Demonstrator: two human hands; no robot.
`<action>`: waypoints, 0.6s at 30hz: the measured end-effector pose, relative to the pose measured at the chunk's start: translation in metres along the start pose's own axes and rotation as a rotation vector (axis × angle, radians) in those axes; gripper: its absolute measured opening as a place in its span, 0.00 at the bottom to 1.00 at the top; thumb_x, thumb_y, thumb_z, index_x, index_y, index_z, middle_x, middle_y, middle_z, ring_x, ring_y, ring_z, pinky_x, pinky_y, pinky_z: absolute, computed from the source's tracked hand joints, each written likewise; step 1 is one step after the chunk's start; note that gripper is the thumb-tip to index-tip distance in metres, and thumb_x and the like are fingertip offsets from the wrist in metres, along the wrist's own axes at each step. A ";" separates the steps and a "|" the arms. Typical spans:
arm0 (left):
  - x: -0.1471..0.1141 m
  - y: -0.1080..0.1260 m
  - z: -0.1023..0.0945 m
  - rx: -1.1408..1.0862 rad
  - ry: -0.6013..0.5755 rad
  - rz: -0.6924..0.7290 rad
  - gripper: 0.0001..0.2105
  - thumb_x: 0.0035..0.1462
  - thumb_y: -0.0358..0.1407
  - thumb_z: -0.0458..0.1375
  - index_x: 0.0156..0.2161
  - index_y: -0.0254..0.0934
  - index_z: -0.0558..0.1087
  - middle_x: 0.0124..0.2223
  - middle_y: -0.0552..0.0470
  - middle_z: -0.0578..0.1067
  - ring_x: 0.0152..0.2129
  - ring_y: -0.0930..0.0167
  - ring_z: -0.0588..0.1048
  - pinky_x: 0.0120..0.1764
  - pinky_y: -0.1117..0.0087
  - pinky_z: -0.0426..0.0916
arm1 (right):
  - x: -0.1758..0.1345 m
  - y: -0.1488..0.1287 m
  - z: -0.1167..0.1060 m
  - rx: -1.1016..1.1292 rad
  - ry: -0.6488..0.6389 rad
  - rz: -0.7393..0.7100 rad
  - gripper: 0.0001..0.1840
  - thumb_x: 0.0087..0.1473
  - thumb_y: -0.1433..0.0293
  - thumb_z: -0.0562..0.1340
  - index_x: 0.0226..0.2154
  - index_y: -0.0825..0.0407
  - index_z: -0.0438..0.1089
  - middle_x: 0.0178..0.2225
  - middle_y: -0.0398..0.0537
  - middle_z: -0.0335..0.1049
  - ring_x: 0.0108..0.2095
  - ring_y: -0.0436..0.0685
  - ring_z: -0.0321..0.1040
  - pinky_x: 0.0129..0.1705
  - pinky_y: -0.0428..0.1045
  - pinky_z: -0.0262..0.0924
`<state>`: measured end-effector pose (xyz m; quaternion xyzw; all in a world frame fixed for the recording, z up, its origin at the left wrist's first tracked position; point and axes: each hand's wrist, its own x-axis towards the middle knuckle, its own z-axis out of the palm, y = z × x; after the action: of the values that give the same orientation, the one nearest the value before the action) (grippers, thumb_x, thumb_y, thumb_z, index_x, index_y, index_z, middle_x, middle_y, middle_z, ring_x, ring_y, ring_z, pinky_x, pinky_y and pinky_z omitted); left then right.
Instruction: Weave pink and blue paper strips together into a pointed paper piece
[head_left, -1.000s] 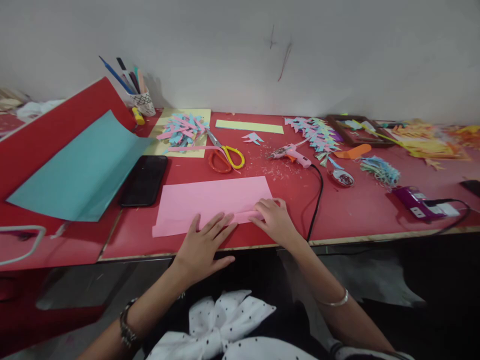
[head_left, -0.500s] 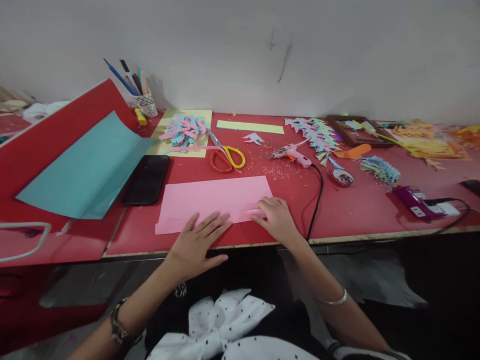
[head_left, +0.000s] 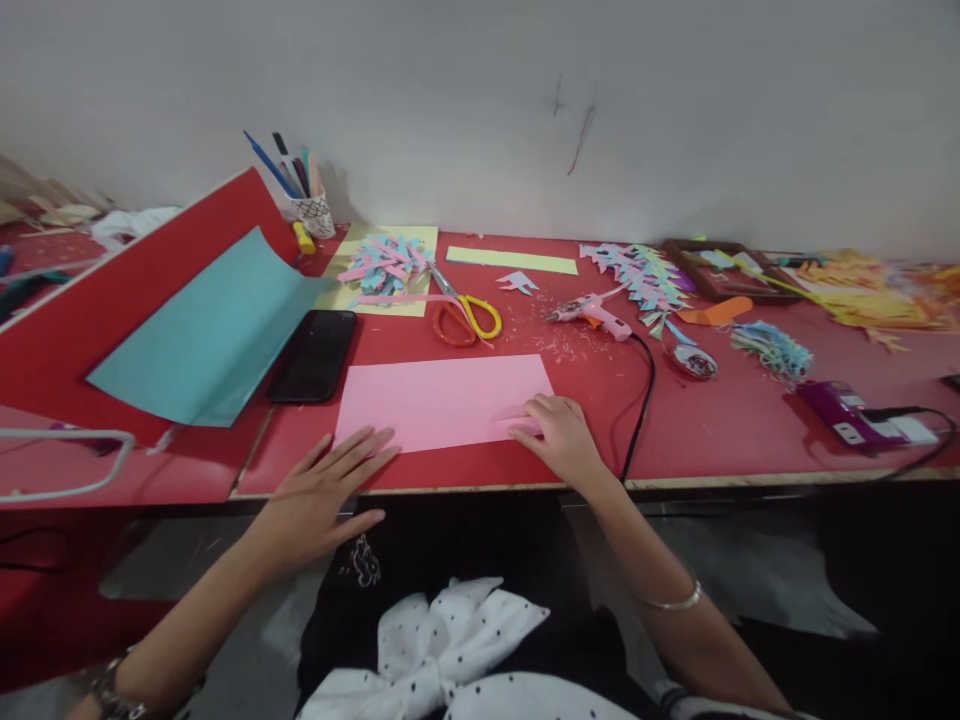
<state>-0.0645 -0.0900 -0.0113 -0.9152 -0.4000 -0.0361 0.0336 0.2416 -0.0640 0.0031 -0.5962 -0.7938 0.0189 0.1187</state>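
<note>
A sheet of pink paper (head_left: 442, 400) lies on the red table in front of me, its near edge close to the table's front. My left hand (head_left: 322, 490) rests flat with fingers spread, the fingertips on the sheet's near left corner. At the near right corner my right hand (head_left: 561, 435) is closed, with thumb and fingers pinching the paper's edge, which bulges up a little there. Beyond the sheet lie scissors (head_left: 472, 310) with one yellow and one red handle, and a pink glue gun (head_left: 592, 313).
A black phone (head_left: 313, 357) lies left of the sheet, beside a leaning red board with blue paper (head_left: 202, 340). Cut paper strips (head_left: 386, 265) are heaped behind. A purple power adapter (head_left: 851, 415) and the glue gun's black cord (head_left: 641, 410) are on the right.
My left hand has slid left along the near edge of the pink paper to its left corner. The right hand keeps its hold at the right corner. The view has shifted slightly.
</note>
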 end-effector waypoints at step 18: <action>0.005 0.001 -0.011 0.118 0.237 -0.185 0.20 0.58 0.45 0.38 0.50 0.46 0.65 0.51 0.50 0.69 0.45 0.64 0.69 0.54 0.53 0.46 | 0.001 -0.001 -0.001 -0.016 0.013 -0.034 0.09 0.52 0.64 0.55 0.27 0.52 0.64 0.31 0.45 0.69 0.36 0.55 0.63 0.44 0.51 0.45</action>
<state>-0.0607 -0.0883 -0.0002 -0.8603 -0.4772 -0.1231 0.1307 0.2405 -0.0634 0.0043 -0.5838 -0.8031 0.0068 0.1192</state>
